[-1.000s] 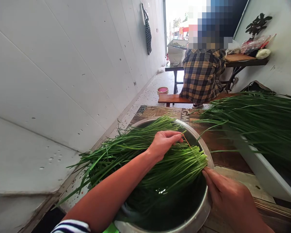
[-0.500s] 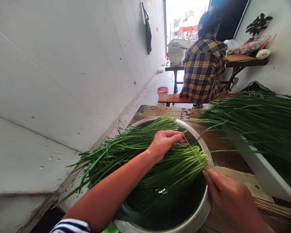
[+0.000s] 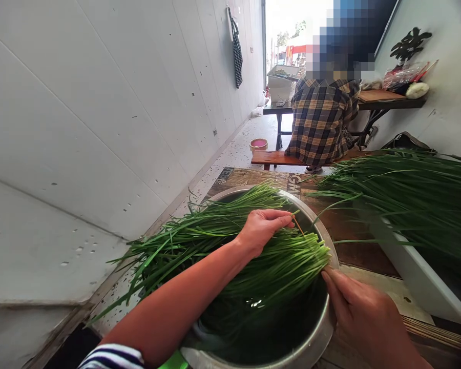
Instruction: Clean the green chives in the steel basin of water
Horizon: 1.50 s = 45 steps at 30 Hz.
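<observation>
A thick bunch of green chives [image 3: 230,251] lies across a large steel basin [image 3: 315,335] holding water, its leaf tips spilling out to the left. My left hand [image 3: 263,228] rests on top of the bunch near its cut ends, fingers curled and pinching a thin orange rubber band [image 3: 297,224]. My right hand [image 3: 363,315] is at the basin's right rim, fingers together, their tips touching the cut ends of the bunch.
A big heap of loose chives [image 3: 411,197] fills a white tray [image 3: 418,274] on the right. A wooden table [image 3: 353,246] bears the basin. Ahead, a person in a plaid shirt [image 3: 320,120] sits on a bench [image 3: 271,156]. A white wall [image 3: 100,128] runs along the left.
Almost nothing has moved. My left hand shifted slightly right along the bunch, and the view drifted a little.
</observation>
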Available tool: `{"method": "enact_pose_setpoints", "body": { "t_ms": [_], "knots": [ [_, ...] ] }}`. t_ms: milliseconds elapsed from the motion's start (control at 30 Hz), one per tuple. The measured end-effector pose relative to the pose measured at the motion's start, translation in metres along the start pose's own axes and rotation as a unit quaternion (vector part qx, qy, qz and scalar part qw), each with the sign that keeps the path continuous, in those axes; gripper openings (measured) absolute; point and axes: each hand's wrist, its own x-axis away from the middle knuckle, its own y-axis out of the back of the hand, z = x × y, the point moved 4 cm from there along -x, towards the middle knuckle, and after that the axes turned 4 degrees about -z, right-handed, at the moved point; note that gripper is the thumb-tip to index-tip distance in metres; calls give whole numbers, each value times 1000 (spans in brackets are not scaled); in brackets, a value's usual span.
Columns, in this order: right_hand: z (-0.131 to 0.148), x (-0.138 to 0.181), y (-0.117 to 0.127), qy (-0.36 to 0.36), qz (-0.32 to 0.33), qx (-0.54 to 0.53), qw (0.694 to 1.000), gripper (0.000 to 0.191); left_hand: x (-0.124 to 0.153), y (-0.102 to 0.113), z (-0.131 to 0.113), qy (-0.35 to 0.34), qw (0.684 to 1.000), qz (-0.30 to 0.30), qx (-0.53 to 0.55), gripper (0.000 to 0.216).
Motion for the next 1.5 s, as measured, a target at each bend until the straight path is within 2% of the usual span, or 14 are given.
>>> {"method": "enact_pose_setpoints", "body": {
  "t_ms": [267,600,900,1067,1300,1433,1500],
  "knots": [
    [2,-2,2,-4,-3,-11,1000,43,4,-2,-4,-3,1000,15,-1,30],
    [0,1,2,-8,3,-19,1000,38,-1,0,2,8,999,25,28,33],
    [-1,3,1,-9,1,1,1000,40,5,-3,-4,-23,999,-12,24,23],
    [-1,4,0,-19,10,-1,1000,42,7,-5,-5,-34,999,-9,8,19],
    [1,0,3,-30,-1,-37,999,41,14,-2,-12,-46,997,18,-61,16],
    [-1,1,2,-39,7,-49,998,38,23,-6,-9,-29,985,85,-145,21],
    [-2,1,1,-45,16,-60,997,37,25,-6,-13,-62,971,119,-195,20]
  ]
}}
